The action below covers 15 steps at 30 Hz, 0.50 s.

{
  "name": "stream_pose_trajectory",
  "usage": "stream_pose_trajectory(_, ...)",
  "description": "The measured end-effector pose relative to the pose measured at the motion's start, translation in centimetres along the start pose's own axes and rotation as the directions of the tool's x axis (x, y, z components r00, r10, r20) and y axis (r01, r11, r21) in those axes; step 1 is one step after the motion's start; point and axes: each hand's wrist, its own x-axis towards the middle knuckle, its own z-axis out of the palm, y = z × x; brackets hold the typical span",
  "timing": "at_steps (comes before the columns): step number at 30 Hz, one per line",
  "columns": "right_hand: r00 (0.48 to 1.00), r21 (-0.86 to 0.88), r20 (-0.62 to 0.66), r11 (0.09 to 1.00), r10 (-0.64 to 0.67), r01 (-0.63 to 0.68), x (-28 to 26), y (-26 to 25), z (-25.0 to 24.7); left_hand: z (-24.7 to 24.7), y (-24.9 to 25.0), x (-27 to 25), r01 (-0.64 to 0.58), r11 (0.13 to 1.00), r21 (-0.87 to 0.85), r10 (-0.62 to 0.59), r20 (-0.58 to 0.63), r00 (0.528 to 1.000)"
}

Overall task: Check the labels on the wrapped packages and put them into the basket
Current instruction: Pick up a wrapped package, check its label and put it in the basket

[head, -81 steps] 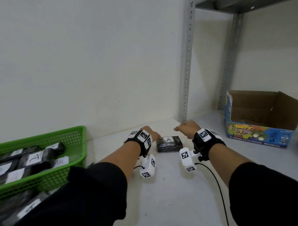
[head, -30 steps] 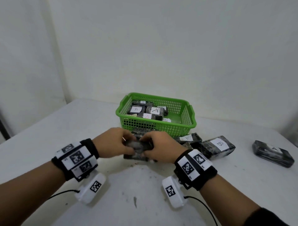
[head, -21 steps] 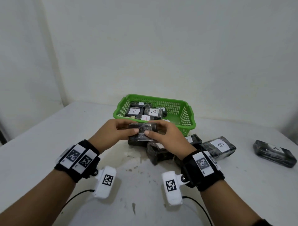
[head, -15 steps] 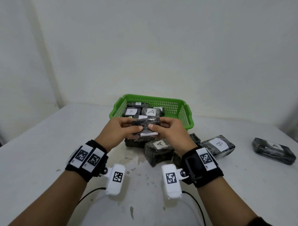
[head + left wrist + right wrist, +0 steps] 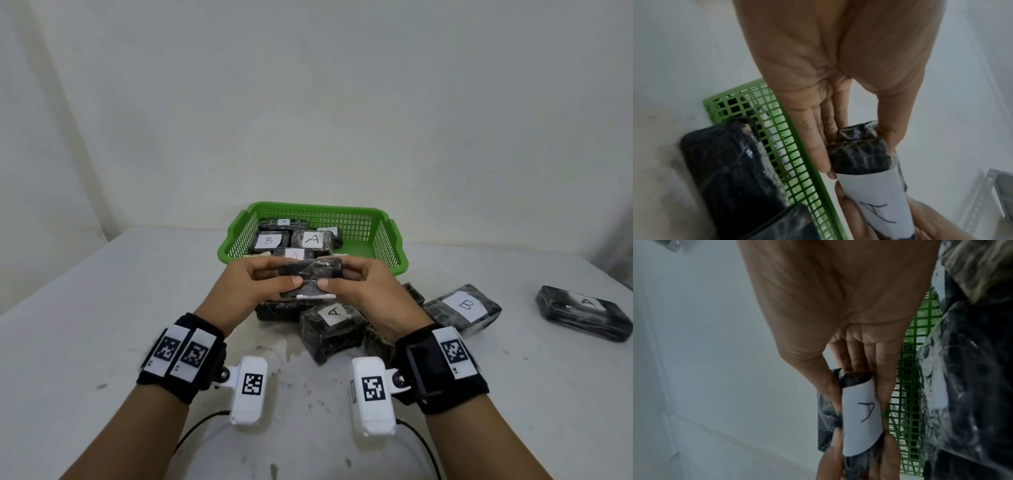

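Observation:
Both hands hold one black wrapped package [image 5: 310, 277] in the air just in front of the green basket [image 5: 387, 236]. My left hand [image 5: 260, 284] grips its left end and my right hand [image 5: 356, 284] its right end, thumbs on the near side. Its white label faces down and away from my head; the wrist views show the label [image 5: 877, 201] [image 5: 861, 415] marked A. The basket holds several labelled packages [image 5: 311, 238]. More packages lie on the table: one marked A [image 5: 330, 329] under my hands and one marked B [image 5: 462, 310] to the right.
A lone package marked A [image 5: 582, 313] lies far right on the white table [image 5: 102, 308]. The wall stands close behind the basket. Another dark package [image 5: 725, 170] lies against the basket's near wall. Cables trail from the wrist cameras toward me.
Both hands lifted the package off the pile by the basket and turned it, so its label now faces underneath. Earlier still, my view was on a shelf area to the right.

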Motion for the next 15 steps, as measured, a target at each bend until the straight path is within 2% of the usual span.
stream_pose_trajectory(3,0.999,-0.051,-0.034,0.998,-0.031,0.029,-0.5,0.0,-0.2,0.5,-0.6,-0.2,-0.04,0.998,0.039,0.039,0.026,0.999)
stream_pose_trajectory(10,0.988,-0.108,-0.094,0.988,-0.119,0.109,-1.1,0.0,-0.4,1.6,-0.6,-0.4,-0.107,0.994,0.003,0.107,0.089,0.99)
stream_pose_trajectory(15,0.995,-0.036,-0.031,0.995,-0.091,0.09,-1.3,-0.4,-0.7,1.2,-0.6,-0.4,-0.143,0.989,-0.035,0.144,0.009,0.99)
